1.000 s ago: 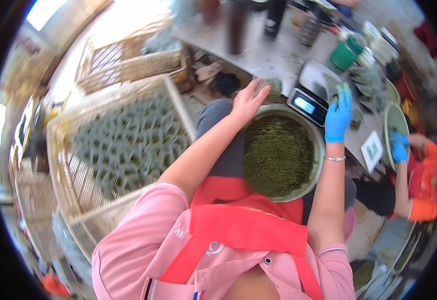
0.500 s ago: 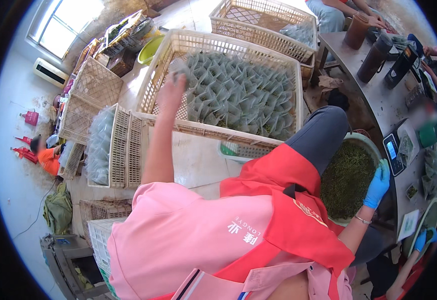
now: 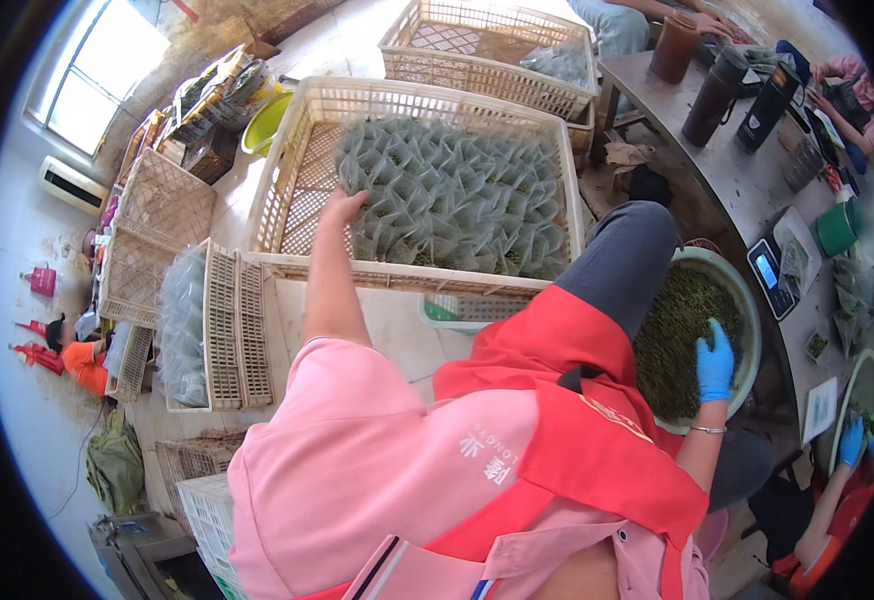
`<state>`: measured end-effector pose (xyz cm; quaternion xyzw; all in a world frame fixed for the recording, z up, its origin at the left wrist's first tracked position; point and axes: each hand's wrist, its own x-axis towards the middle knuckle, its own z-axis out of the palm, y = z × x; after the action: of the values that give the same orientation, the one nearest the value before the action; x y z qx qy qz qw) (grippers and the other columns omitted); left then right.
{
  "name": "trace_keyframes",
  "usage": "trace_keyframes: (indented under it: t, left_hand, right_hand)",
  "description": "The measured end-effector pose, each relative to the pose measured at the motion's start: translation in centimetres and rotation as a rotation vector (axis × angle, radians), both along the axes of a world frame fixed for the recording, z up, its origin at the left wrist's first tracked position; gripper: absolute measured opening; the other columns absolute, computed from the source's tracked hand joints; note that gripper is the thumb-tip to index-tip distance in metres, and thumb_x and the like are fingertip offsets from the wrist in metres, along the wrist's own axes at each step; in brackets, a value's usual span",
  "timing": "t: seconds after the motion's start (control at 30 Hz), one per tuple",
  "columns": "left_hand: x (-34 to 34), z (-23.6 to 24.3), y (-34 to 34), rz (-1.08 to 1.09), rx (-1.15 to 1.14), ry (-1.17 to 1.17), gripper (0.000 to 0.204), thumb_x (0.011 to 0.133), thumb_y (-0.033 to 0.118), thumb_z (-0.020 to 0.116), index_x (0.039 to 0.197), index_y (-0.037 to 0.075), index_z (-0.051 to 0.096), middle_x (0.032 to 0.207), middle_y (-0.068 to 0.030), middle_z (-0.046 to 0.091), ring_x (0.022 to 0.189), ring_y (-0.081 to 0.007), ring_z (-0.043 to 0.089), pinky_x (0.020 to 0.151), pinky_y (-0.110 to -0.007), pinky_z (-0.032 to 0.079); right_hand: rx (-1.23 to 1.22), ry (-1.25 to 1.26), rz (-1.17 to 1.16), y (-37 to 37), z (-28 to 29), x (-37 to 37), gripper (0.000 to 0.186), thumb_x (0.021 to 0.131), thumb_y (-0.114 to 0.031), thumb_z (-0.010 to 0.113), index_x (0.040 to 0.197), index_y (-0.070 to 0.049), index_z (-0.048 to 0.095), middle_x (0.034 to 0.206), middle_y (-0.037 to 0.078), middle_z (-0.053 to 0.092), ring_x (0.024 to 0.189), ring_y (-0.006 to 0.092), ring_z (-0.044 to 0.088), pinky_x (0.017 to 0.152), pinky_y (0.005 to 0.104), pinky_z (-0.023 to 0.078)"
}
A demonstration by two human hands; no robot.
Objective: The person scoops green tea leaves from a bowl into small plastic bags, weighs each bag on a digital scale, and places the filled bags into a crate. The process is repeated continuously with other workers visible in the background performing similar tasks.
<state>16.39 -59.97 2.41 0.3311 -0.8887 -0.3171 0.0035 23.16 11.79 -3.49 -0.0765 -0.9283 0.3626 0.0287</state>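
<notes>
My left hand [image 3: 346,207] is at the left edge of rows of small translucent plastic bags [image 3: 447,195] with green contents, in a cream plastic crate [image 3: 407,268]. Its fingers grip a bag there, partly hidden among the others. My right hand [image 3: 713,362], in a blue glove, reaches into a pale green basin [image 3: 748,360] of loose green leafy material [image 3: 677,320] beside my knee; its fingers are slightly curled and apart, with nothing visible in them. A small scale [image 3: 769,275] with a lit display stands on the metal table beside the basin.
More crates [image 3: 487,70] lie behind and at left [image 3: 219,325], with a yellow basin [image 3: 265,125]. Bottles [image 3: 717,90] and a green container [image 3: 835,228] stand on the metal table [image 3: 697,160]. Co-workers [image 3: 852,90] sit along it; gloved hands [image 3: 854,440] work at lower right; another person [image 3: 82,360] is far left.
The view has swung left toward the crate. My left hand carried a bag from beside the scale into the crate's rows. My right hand moved from the scale down into the basin.
</notes>
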Motion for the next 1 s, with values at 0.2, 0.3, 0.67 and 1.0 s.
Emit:
trace_keyframes:
  t: [0.2,0.3,0.67,1.0]
  left_hand:
    - [1.4,0.1,-2.0,0.006,-0.776,0.272,0.087,0.077,0.053,0.06,0.133,-0.008,0.034,0.134,-0.0248,0.042,0.125,-0.0363,0.041,0.104,-0.039,0.031]
    - [-0.8,4.0,12.8,-0.22,-0.46,0.571,0.045,0.081,0.024,0.063,0.117,0.0,0.053,0.12,-0.017,0.056,0.113,-0.0317,0.052,0.095,-0.039,0.04]
    - [-1.1,3.1,48.1,-1.504,0.252,0.543,0.033,0.078,0.014,0.065,0.11,0.009,0.058,0.112,-0.0091,0.061,0.084,-0.0238,0.065,0.073,-0.034,0.052]
    - [-1.9,-2.7,53.7,-1.207,0.972,-0.168,0.022,0.087,0.01,0.059,0.107,0.0,0.056,0.098,-0.0109,0.064,0.076,-0.013,0.063,0.062,-0.024,0.05]
  right_hand:
    - [0.261,-0.23,-0.079,-1.7,-1.6,0.2,0.052,0.078,-0.027,0.066,0.122,-0.005,0.052,0.114,0.021,0.058,0.104,0.0365,0.057,0.088,0.043,0.046]
    - [0.277,-0.266,-0.083,-2.3,-2.7,0.5,0.044,0.075,-0.027,0.068,0.112,-0.005,0.057,0.106,0.021,0.061,0.097,0.0386,0.058,0.083,0.0453,0.047]
    - [-0.543,-0.084,-0.193,-1.7,0.7,1.4,0.022,0.083,-0.018,0.063,0.093,0.001,0.062,0.078,0.009,0.065,0.052,0.012,0.056,0.046,0.0263,0.045]
    - [-1.107,-0.131,-0.329,-1.0,6.2,2.2,0.015,0.087,-0.014,0.059,0.097,-0.004,0.061,0.076,0.005,0.065,0.057,0.0105,0.059,0.052,0.0221,0.049]
